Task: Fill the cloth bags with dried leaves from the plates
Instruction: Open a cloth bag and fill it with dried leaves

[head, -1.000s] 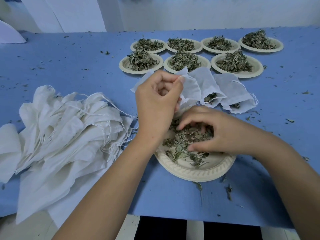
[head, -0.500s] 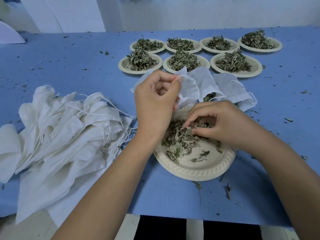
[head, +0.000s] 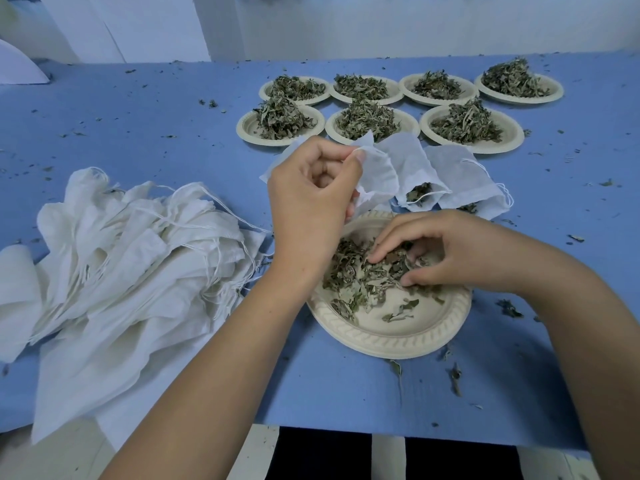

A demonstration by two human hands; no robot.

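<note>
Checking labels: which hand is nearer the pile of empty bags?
Left. The left hand, pinching a bag, is right of the pile of empty bags; the right hand is farther right, gathering leaves on the near plate.

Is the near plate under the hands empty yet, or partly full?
Partly full: dried leaves cover the far half of the near plate under the right hand; its near half is almost bare.

A blue surface (head: 138, 126) runs back to a pale wall (head: 415, 26), with white panels (head: 145, 26) standing at the far left, part of a white curved object (head: 17, 64) at the left edge, and pale floor (head: 52, 465) and a dark gap (head: 322, 455) below the near edge.
</note>
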